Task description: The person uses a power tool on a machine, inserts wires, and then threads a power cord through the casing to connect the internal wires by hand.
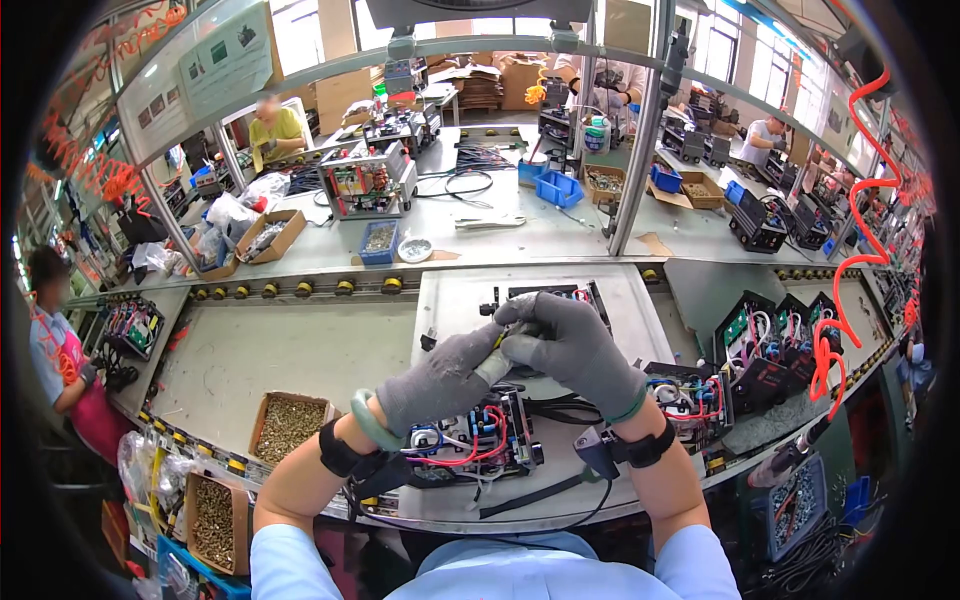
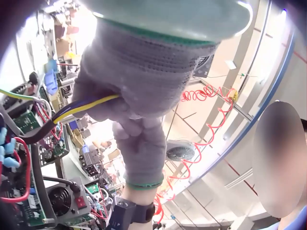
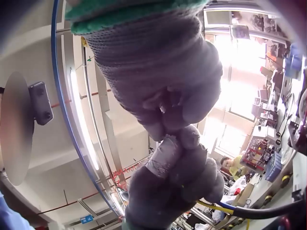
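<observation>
Both hands, in grey knit gloves, meet over the bench in the head view. My left hand (image 1: 437, 385) grips the loose wires of a black-sheathed cable (image 2: 41, 134); a yellow wire (image 2: 88, 108) and a dark blue one run into its curled fingers. Fingertip to fingertip with it, my right hand (image 1: 580, 350) has its fingers bent and pinches a small shiny piece (image 3: 162, 108), mostly hidden by the glove. White wrap (image 3: 165, 155) covers a finger of the left glove. Below the hands sits an opened electrical unit (image 1: 475, 440) with red, blue and white wires.
Another opened unit (image 1: 690, 400) stands at the right, and several more black units (image 1: 760, 345) beyond it. A carton of small brass-coloured parts (image 1: 285, 425) is at the left. A red coiled hose (image 1: 855, 230) hangs on the right. Roller tracks (image 1: 345, 287) border the bench.
</observation>
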A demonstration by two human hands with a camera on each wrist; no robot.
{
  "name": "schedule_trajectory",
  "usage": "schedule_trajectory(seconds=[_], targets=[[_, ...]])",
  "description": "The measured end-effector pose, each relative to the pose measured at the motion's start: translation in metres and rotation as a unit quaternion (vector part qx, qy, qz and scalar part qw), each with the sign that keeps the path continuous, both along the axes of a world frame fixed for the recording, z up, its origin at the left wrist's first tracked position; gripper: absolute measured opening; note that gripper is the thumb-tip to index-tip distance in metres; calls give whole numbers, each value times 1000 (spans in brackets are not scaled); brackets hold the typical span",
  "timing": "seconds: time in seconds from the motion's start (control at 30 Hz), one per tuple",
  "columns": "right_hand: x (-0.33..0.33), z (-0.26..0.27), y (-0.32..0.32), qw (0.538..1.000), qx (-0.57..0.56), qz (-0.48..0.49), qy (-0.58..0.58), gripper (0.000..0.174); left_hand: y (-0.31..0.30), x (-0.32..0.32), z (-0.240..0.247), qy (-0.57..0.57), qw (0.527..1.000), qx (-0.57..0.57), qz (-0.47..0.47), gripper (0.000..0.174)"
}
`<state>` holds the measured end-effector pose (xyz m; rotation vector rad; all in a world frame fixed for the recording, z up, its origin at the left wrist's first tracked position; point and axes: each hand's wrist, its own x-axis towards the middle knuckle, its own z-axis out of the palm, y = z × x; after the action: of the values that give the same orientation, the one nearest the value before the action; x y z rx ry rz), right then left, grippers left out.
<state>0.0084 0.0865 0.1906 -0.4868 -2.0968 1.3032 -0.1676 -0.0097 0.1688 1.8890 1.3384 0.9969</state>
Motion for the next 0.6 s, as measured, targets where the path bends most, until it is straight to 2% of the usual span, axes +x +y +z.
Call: schedule_trajectory(seconds=[0.07,0.13,0.2,0.27,0.3,0.33,0.37,0.43,0.47,0.53,0.6], targets=[[1,-5,0,1000,-3,-3,4,26,7,0,-13,6,994,112,-13,34],[2,-9,1,1000,-7,-8,5,24,8,-1,-11,20,995,93,-16,36],[3,-13,4,997,-57,19,40,20,10,0,-12,34,996,74,-20,38],[6,-10,7,998,-51,15,30,18,15,7,-15,-23,981,189,-23,38],[7,-9,9,999,-47,12,20,17,15,6,-10,-25,981,189,-25,38],[7,-9,13,999,-49,11,18,17,14,4,-3,-57,996,73,-8,39],[5,-11,20,999,43,-18,20,17,14,2,2,-88,995,-46,11,39],[-3,-27,33,967,238,-72,61,18,31,-4,-7,-71,997,34,19,34],[-7,-31,36,968,234,-70,59,18,38,-6,-5,-58,996,62,20,32],[-13,-36,41,911,359,-183,89,19,54,-15,-3,7,997,74,23,34],[-22,-51,56,909,357,-194,89,19,73,-24,-8,17,1000,14,22,25]])
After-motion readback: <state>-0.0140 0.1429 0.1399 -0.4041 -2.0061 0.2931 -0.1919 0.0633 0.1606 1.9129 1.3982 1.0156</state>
